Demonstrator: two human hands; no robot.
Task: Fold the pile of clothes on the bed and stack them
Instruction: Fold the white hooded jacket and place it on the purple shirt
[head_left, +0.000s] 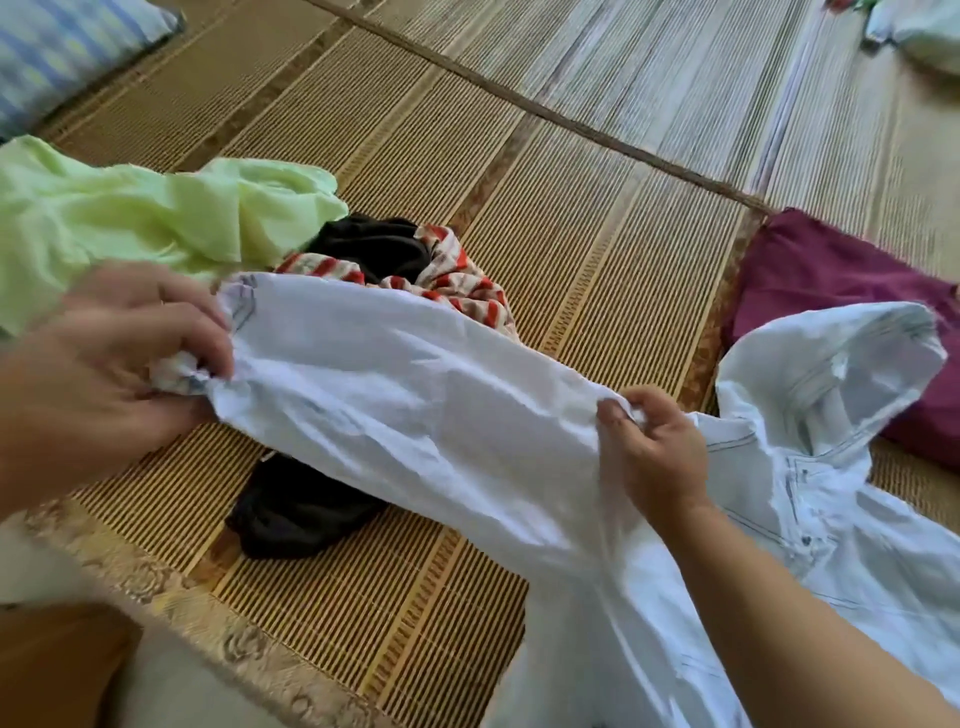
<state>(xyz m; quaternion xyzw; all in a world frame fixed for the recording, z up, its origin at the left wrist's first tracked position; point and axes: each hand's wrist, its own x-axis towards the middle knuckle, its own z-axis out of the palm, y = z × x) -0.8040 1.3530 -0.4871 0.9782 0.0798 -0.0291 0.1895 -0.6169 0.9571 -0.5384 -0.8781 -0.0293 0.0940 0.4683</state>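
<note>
A woven bamboo mat (571, 270) covers the bed (176, 691), its slats ribbed in tan and brown. A dark seam (519, 101) crosses it diagonally toward the far right. Patterned brocade trim (171, 592) borders the near left edge. A blue-striped pillow (57, 57) lies at the far left corner. Orange-brown floor (52, 670) shows below the near left corner. Daylight bleaches the mat's far right part.

bedroom at home | woven bamboo mat (571, 218) on bed | pillow (62, 57) | loose clothes (156, 213)

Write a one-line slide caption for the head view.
Left hand and right hand hold a white garment stretched above a woven mat.
</note>
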